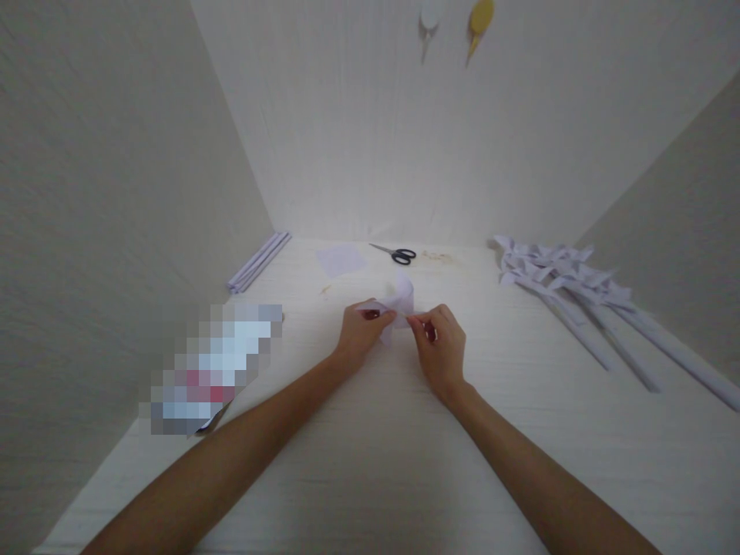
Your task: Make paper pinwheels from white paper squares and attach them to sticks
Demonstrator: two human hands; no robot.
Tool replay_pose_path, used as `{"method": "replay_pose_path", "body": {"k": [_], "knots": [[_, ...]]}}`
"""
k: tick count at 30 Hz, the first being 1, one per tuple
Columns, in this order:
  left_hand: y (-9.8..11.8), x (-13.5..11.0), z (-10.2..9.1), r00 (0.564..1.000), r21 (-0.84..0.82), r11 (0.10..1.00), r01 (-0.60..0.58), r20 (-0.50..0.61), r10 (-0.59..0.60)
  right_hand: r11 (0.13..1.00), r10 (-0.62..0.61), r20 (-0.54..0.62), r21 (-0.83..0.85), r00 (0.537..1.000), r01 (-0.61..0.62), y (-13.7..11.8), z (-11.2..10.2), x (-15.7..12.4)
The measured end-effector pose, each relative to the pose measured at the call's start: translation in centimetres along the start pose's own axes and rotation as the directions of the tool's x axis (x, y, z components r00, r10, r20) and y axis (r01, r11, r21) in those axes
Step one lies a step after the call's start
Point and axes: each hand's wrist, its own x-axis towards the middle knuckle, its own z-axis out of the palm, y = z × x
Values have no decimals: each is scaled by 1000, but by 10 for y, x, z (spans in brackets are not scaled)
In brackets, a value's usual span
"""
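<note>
Between my two hands is a piece of pale lilac paper (pixel 403 291) with one part curled upward and other points sticking out. My left hand (pixel 364 331) is closed on its left side, thumb and fingers pinching it near the middle. From the right, my right hand (pixel 442 343) pinches the paper's edge between thumb and fingertips. Beyond the hands, a flat lilac paper sheet (pixel 341 260) lies on the white surface. Scissors (pixel 396 253) with black handles rest just to its right, blades pointing left.
Rolled paper sticks (pixel 260 262) lie at the back left. Several paper pinwheels (pixel 558 274) on long sticks are piled at the right. A pixelated, blurred-out device (pixel 216 374) sits by my left forearm. White and yellow hooks (pixel 481 17) hang on the back wall.
</note>
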Motion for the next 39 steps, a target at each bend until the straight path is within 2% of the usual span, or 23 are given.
{"method": "replay_pose_path", "body": {"k": [13, 29, 39], "knots": [[-1, -1, 1, 1000, 9, 1000, -29, -6, 29, 997, 66, -8, -37, 998, -67, 1, 1, 1], [2, -2, 1, 997, 30, 998, -57, 59, 55, 988, -75, 15, -135, 997, 77, 0, 1, -1], [7, -2, 1, 997, 29, 999, 31, 67, -33, 997, 58, 9, -48, 998, -58, 5, 3, 2]]}}
